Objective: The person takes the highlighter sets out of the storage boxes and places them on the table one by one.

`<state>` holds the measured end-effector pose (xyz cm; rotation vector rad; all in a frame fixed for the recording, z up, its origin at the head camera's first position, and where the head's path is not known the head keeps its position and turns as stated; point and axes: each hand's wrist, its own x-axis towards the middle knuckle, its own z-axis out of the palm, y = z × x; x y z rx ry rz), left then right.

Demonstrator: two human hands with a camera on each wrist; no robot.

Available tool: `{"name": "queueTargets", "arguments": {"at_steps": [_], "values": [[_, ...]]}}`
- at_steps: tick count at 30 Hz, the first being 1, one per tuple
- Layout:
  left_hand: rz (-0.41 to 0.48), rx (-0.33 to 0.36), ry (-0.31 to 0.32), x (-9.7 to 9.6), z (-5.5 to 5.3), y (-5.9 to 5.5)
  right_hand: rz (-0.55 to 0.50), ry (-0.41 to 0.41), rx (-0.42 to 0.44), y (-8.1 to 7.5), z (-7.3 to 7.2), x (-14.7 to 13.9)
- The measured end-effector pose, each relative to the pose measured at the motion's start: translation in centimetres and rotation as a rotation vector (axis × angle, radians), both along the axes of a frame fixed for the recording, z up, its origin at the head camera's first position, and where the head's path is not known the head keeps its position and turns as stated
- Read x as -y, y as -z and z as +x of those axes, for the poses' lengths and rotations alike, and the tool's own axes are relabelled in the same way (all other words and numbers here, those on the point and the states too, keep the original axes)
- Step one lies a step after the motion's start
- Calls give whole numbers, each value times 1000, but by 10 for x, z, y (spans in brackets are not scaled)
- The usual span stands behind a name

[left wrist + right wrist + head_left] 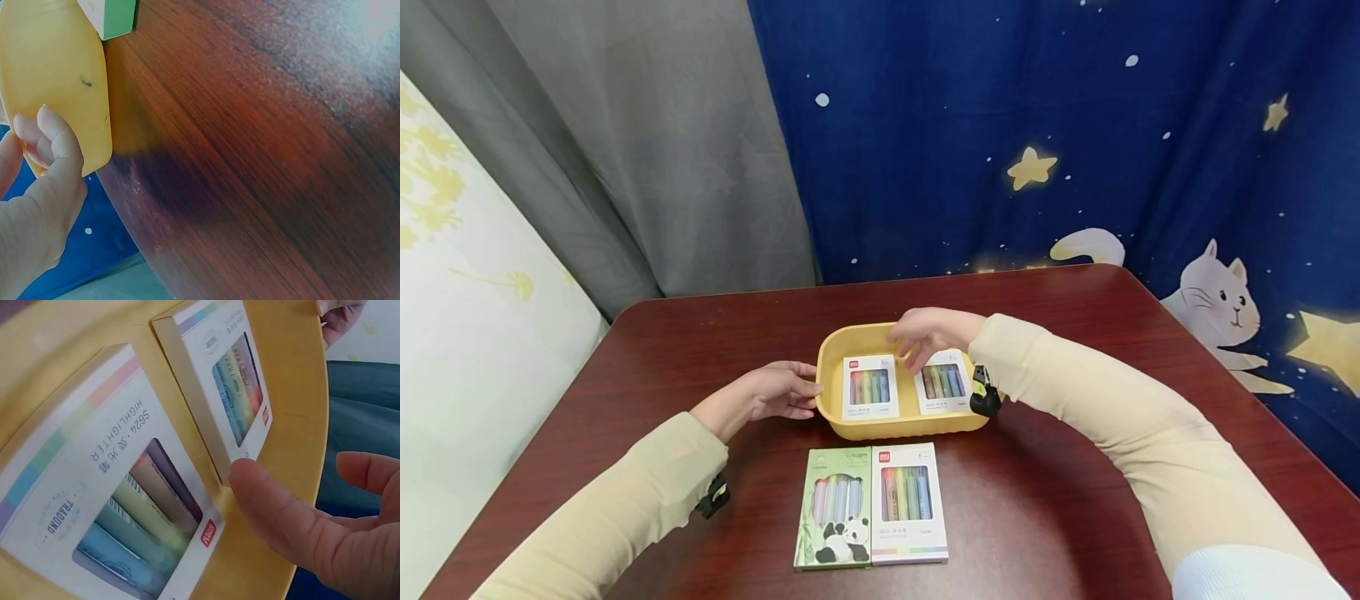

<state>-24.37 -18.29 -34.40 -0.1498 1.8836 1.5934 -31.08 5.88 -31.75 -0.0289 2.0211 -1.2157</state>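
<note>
A yellow plastic basket (880,428) stands on the table with two white highlighter boxes lying in it. One highlighter box (870,410) is at its left, the other (943,403) at its right. My left hand (778,390) holds the basket's left rim, the thumb at the edge and the fingers along the outer wall. Over the far part of the basket, my right hand (925,332) hovers with loosely bent fingers and nothing in them. In the right wrist view its thumb (262,494) appears near the end of the left box; contact is unclear.
In front of the basket, a green panda pen box (832,533) and another white highlighter box (908,533) lie side by side. The dark red table (715,329) ends at the back against a grey curtain (692,150) and a blue starry curtain (940,150).
</note>
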Motion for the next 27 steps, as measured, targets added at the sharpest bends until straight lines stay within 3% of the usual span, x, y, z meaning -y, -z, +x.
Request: {"name": "queueTargets", "arguments": {"at_steps": [18, 27], "values": [[-9, -4, -4, 0, 0, 1, -14, 31, 91, 12, -1, 13], [-14, -4, -5, 0, 0, 1, 22, -10, 135, 12, 1, 18]]}}
